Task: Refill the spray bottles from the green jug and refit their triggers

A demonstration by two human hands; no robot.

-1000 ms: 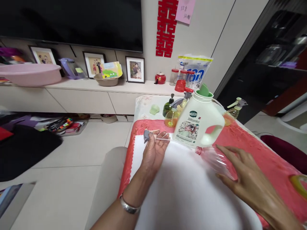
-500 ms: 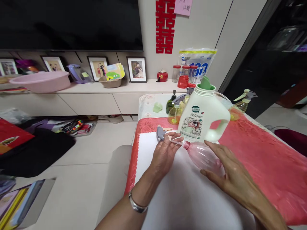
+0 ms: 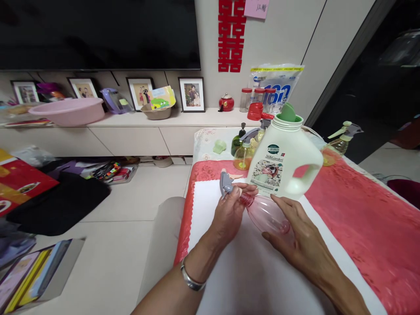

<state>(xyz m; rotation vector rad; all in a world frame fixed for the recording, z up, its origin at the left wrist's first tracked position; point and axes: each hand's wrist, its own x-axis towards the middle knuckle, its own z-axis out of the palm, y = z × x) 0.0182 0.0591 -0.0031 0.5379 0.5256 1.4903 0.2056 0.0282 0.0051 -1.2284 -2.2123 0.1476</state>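
Observation:
My left hand [image 3: 231, 212] is closed on a grey trigger spray head [image 3: 226, 183], at the neck of a clear pink bottle [image 3: 265, 212]. The bottle lies tilted on its side, neck to the left, and the spray head meets its mouth. Whether the threads are engaged is hidden by my fingers. My right hand [image 3: 300, 234] cups the bottle's base end, thumb below and fingers above. Just behind the bottle stands a large pale green detergent jug [image 3: 284, 162] with a green piece in its mouth.
A white sheet [image 3: 243, 271] lies over a red table cover [image 3: 354, 218]. Behind the jug are an amber spray bottle [image 3: 243, 157] and a dark green pump bottle [image 3: 236, 142]. Another spray bottle [image 3: 337, 144] stands at the right. A light green lump [image 3: 219, 146] sits at the back left.
The bottle has moved left against the spray head; the tube that showed between them is now inside the bottle. My right hand moved left with the bottle. The view shifted slightly.

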